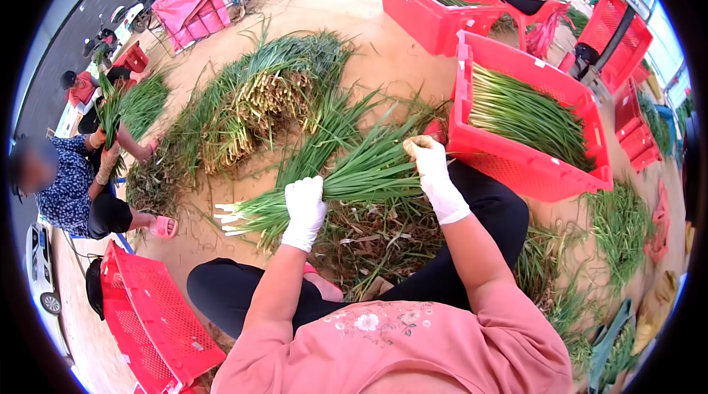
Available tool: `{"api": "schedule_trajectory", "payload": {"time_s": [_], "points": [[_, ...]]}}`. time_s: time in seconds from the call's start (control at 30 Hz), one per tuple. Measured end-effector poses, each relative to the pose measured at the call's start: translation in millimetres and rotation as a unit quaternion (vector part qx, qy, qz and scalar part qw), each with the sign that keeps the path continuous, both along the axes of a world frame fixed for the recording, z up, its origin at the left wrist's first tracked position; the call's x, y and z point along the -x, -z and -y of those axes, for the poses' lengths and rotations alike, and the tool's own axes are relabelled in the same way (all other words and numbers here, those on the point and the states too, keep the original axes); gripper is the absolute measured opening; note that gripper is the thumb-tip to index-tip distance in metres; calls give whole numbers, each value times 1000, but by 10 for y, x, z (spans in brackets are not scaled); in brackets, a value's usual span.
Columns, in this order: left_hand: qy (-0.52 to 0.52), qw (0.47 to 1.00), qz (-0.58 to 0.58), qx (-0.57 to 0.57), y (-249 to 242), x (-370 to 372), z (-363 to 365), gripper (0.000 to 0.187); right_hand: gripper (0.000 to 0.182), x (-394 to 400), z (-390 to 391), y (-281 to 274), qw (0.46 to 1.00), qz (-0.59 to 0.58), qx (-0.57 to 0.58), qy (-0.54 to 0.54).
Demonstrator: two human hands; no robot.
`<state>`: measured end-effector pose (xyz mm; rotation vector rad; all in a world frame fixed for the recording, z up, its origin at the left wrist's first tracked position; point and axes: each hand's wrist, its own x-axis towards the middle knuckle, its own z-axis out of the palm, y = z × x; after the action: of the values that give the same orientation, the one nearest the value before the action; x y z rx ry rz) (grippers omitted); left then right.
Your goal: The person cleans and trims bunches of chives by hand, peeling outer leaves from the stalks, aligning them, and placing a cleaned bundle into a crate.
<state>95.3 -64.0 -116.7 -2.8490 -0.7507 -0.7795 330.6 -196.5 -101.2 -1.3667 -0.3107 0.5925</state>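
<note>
A bunch of garlic chives lies across in front of me, white stem ends to the left and green leaves to the right. My left hand, in a white glove, is closed around its stem part. My right hand, also gloved and with stained fingertips, is closed at the leaf end; whatever its fingers pinch is too small to make out. Beneath the bunch, between my legs, sits a heap of dry trimmings. Beyond it rises a large pile of chives with brownish root ends toward me.
At my right stands a red crate holding chives; another red crate is behind it. An overturned red crate lies front left. A person in a blue patterned top sits at left with chives. More chives lie far right.
</note>
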Motion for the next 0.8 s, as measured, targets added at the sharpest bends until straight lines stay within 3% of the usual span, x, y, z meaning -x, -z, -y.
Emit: {"api": "schedule_trajectory", "payload": {"time_s": [0.03, 0.1, 0.17, 0.23, 0.27, 0.3, 0.37, 0.43, 0.5, 0.57, 0.6, 0.67, 0.7, 0.77, 0.8], "points": [[14, 1000, -5, -5, 15, -22, 13, 37, 10, -68, 8, 36, 992, -64, -112, 16], [6, 1000, -14, 7, -6, 1, 65, 37, 18, -534, 97, 204, 910, -192, -351, -113], [-9, 1000, 7, 10, 31, 58, 22, 37, 30, -296, 319, -638, 907, -288, -304, 35], [-18, 1000, 10, 16, 32, 91, -7, 37, 27, -498, 487, -549, 937, -113, -305, -129], [-22, 1000, 13, 10, 16, 98, -17, 37, 28, -356, 546, -735, 983, 27, -120, -139], [-26, 1000, 15, 4, 9, 102, -25, 37, 30, -207, 579, -880, 974, 165, 70, -140], [-34, 999, 6, 19, 32, 101, -34, 44, 22, -120, 490, -646, 902, 380, 160, -131], [-33, 999, 7, 25, 5, 102, -18, 45, 17, -19, 423, -549, 842, 483, 198, -135], [-34, 999, 8, 20, 25, 109, -22, 45, 16, 12, 357, -522, 841, 462, 212, -186], [-35, 999, 11, 15, 23, 129, -11, 45, 17, 80, 326, -488, 841, 463, 225, -165], [-38, 999, 5, 18, 8, 135, -5, 45, 18, 62, 296, -288, 914, 352, 148, -138], [-42, 999, 2, 20, 3, 134, -22, 46, 17, 12, 238, -127, 995, 85, -28, -43], [-38, 999, 16, 19, 24, 153, -39, 46, 19, -167, 319, -100, 993, -48, -89, -64], [-36, 999, 30, 18, 34, 179, -38, 47, 24, -225, 347, -243, 988, -138, -54, 36], [-31, 998, 49, 16, 29, 188, -41, 41, 29, -336, 419, -116, 985, -149, -77, -49]]}}
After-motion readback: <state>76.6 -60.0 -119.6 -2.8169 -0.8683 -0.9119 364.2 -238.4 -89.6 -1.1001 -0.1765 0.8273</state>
